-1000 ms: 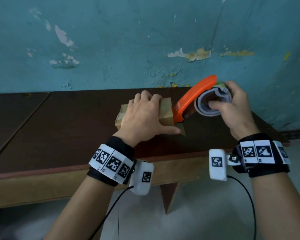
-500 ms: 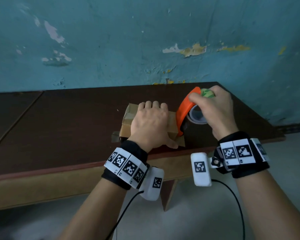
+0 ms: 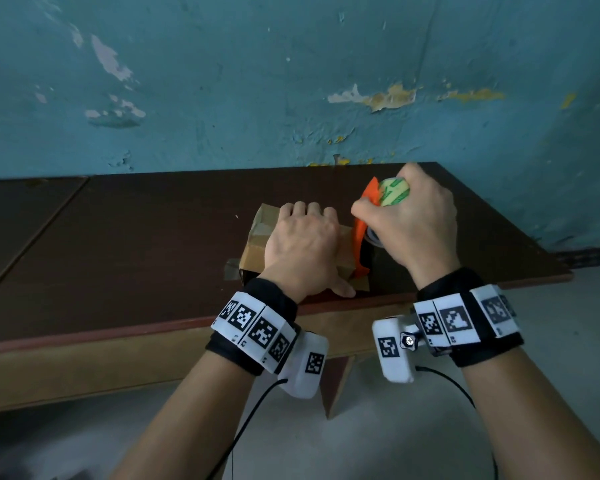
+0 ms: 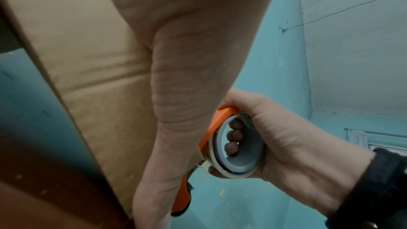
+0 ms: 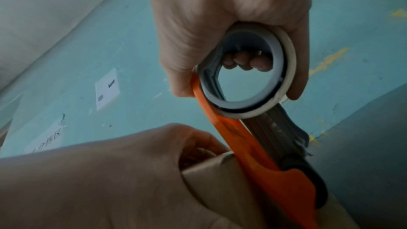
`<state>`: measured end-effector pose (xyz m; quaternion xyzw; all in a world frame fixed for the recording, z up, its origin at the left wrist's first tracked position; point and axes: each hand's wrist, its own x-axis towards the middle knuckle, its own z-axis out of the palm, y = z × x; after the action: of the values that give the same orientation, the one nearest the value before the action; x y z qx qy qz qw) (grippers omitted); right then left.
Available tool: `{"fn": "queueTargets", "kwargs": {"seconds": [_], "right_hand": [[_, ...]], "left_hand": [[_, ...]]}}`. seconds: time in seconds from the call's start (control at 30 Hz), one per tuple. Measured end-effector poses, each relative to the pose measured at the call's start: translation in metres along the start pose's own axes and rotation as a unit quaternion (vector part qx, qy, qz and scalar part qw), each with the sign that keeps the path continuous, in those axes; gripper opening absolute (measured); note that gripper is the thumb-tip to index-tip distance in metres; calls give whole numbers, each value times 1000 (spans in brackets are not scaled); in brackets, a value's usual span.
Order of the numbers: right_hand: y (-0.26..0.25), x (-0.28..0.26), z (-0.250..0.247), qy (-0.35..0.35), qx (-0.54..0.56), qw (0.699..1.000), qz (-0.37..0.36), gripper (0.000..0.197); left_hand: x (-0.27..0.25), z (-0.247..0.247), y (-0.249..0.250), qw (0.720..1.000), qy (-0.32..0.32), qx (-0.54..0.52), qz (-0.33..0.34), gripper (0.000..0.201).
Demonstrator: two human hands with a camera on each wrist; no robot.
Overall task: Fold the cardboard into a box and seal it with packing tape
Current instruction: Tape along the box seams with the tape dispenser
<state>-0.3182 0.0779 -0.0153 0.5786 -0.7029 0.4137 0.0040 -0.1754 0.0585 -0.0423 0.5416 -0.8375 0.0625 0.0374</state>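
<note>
Near the tabletop (image 3: 153, 258) front edge, the left hand (image 3: 302, 251) lies flat on the cardboard box (image 3: 257, 251), fingers straight and pressed together. Just right, the right hand (image 3: 413, 223) fingers curl through the tape roll (image 5: 249, 74), holding the orange tape dispenser (image 3: 361, 237) against the box's right side.

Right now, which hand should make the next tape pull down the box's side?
Right. The right hand already grips the tape dispenser, its orange end at the cardboard box side. The left hand lies on top, steadying it.
</note>
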Motion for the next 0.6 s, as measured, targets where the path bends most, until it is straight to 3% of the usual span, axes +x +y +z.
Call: {"fn": "queueTargets", "kwargs": {"seconds": [0.2, 0.33, 0.6], "right_hand": [[-8, 13, -20, 29, -47, 998, -22, 49], [-7, 15, -18, -21, -44, 999, -16, 47], [-27, 3, -8, 14, -110, 987, -117, 56]], "left_hand": [[-3, -2, -4, 999, 31, -22, -3, 109], [-4, -1, -3, 999, 32, -23, 0, 108], [-6, -1, -5, 997, 60, -47, -3, 119]]}}
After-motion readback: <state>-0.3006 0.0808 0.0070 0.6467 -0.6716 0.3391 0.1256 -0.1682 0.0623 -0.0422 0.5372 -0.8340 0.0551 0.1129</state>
